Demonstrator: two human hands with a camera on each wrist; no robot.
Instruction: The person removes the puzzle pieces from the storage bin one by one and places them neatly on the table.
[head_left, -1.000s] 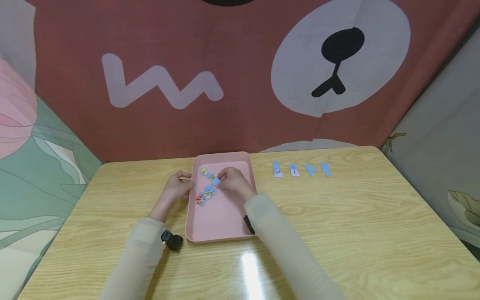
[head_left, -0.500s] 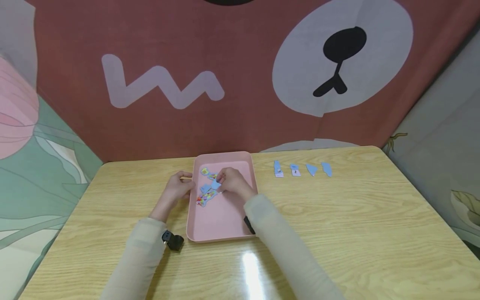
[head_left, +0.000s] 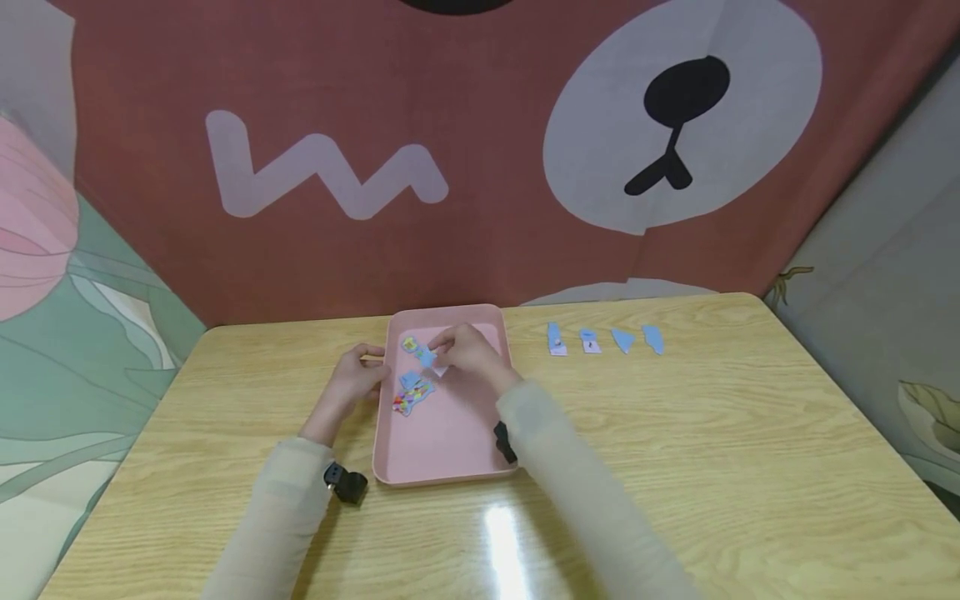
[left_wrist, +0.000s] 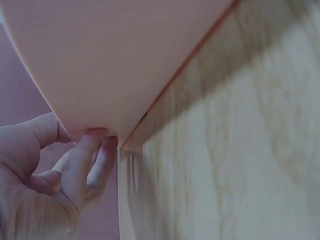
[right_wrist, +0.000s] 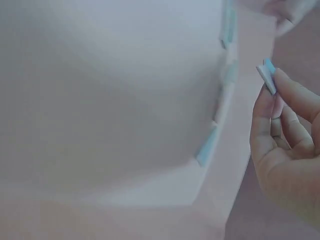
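Observation:
In the head view my left hand (head_left: 356,375) holds the left side of the pink tray (head_left: 450,446). The left wrist view shows its thumb and fingers (left_wrist: 80,160) at the tray's rim and wall. Over the tray's upper half, my right hand (head_left: 471,350) pinches a small flat light-blue piece with a white layer (right_wrist: 267,76) between thumb and fingers. Beside that hand, in the tray, lie a piece with a yellow flower-like end (head_left: 409,343), a plain blue piece (head_left: 409,380) and a multicoloured piece with a blue edge (head_left: 408,400). The fingers hide some of the pieces.
Right of the tray, a row of several blue pieces lies on the wooden table (head_left: 675,467), among them a triangular one (head_left: 622,339) and one with a white tab (head_left: 556,338). A red cloth with a cartoon face (head_left: 487,250) hangs behind the table.
My right hand has shifted a little toward the tray's far side, with the pinched piece. The plain blue piece has slid slightly left. My left hand stays in place on the tray.

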